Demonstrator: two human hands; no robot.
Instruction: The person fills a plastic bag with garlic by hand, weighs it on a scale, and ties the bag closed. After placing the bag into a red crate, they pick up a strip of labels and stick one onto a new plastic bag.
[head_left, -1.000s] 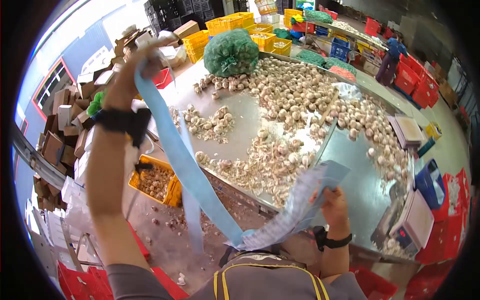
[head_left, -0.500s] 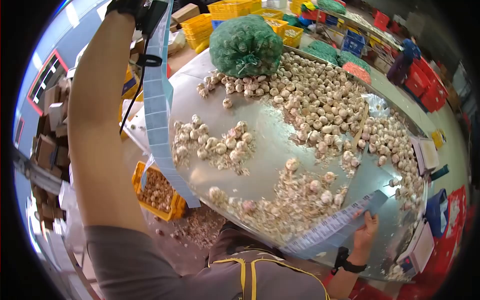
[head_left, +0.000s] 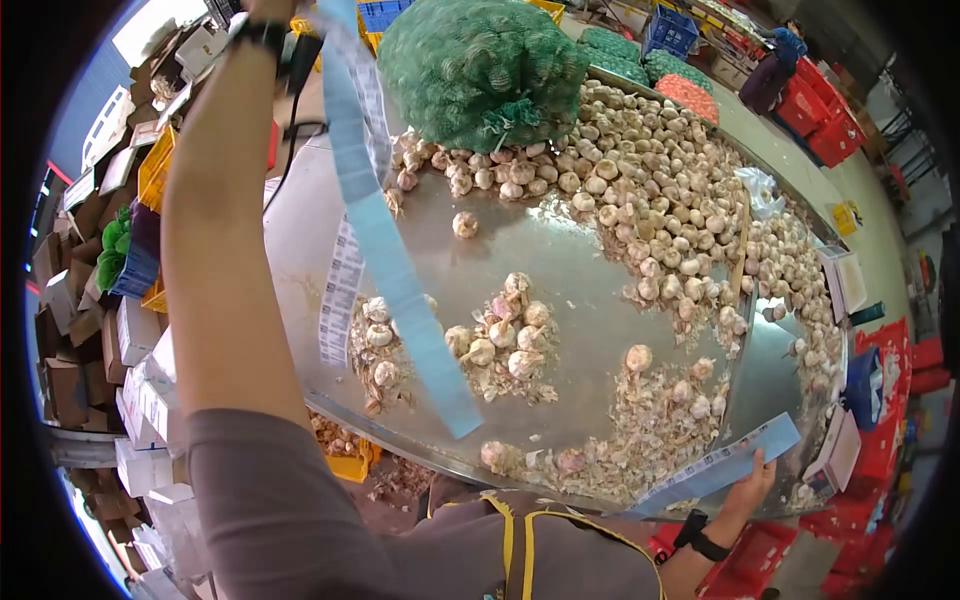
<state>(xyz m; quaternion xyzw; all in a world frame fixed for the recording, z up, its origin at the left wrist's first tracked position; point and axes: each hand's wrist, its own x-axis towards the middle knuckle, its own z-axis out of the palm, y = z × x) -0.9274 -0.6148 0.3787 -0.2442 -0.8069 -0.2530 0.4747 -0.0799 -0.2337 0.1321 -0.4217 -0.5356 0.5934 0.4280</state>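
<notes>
My R hand (head_left: 748,488) has its fingers closed on the short blue label strip (head_left: 722,463), printed labels along it, held at the near R part of the metal table (head_left: 555,245), near the garlic skins (head_left: 650,435). My L hand (head_left: 270,9) is up at the top edge of view, fingers partly cut off & blurred so can't tell if open or closed, w/ the long blue label strip (head_left: 385,240) hanging nearby, its low end in front of the table btwn the small garlic piles (head_left: 505,335), green net bag (head_left: 480,75) beyond.
</notes>
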